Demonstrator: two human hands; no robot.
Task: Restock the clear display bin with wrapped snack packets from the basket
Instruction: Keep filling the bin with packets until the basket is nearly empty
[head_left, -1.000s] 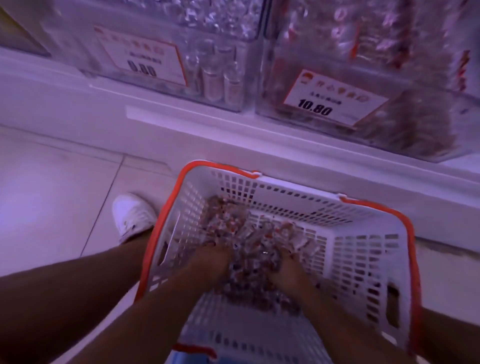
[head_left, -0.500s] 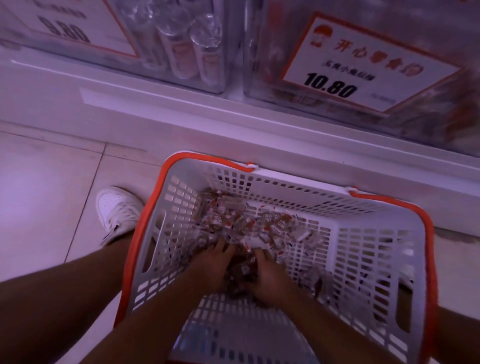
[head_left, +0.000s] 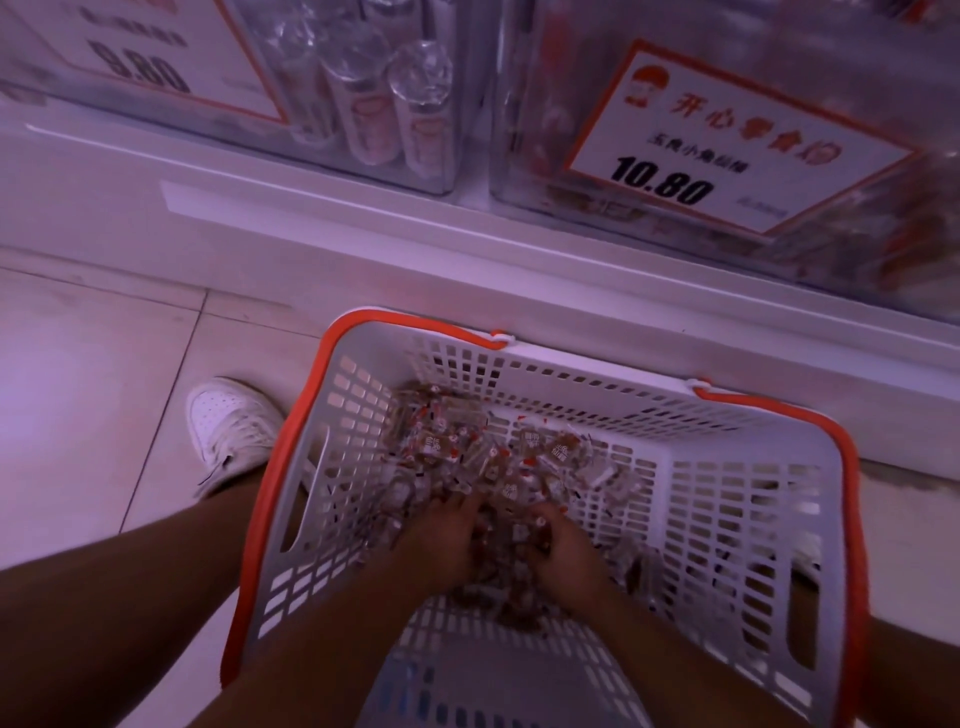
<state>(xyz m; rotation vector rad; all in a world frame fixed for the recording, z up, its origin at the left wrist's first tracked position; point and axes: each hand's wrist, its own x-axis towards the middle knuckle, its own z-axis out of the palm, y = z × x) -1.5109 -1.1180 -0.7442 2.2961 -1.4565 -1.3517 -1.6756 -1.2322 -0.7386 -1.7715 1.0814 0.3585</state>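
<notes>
On the floor at left stands a white shoe (head_left: 234, 431), just beside the orange-rimmed white basket (head_left: 737, 499). Inside the basket, the wrapped snack packets (head_left: 483, 452) lie in a loose heap against the far-left corner and across the bottom.

The left hand (head_left: 447, 540) is down in the heap, fingers curled into the packets and gathering them. The right hand (head_left: 561, 551) sits just beside it, fingers likewise curled around packets, the two hands cupping one mound between them.

Judgement: the packets look small, light and individually sealed in glossy film, so slippery and prone to spill between fingers. A two-handed scoop from beneath the mound, palms closed together, suits better than pinching.

The clear display bin (head_left: 545, 130), bearing the 10.80 price card (head_left: 727, 140), stands on the shelf above right.
</notes>
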